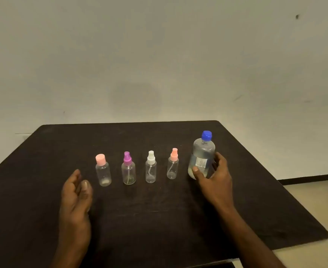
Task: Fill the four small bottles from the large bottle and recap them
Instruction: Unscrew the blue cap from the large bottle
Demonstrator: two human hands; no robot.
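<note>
Four small clear bottles stand capped in a row on the dark table [159, 219]: a pink flat-capped bottle [103, 172], a purple spray bottle [128, 170], a white spray bottle [150, 169] and an orange-pink spray bottle [172, 165]. To their right stands the large clear bottle [203, 151] with a blue cap and clear liquid inside. My right hand [215, 176] grips its lower body, thumb in front and fingers behind. My left hand [76, 192] hovers near the pink flat-capped bottle, relaxed and holding nothing.
A plain pale wall rises behind the table. The table's right edge runs diagonally, with pale floor [314, 190] beyond it. Bare tabletop lies in front of the row of bottles.
</note>
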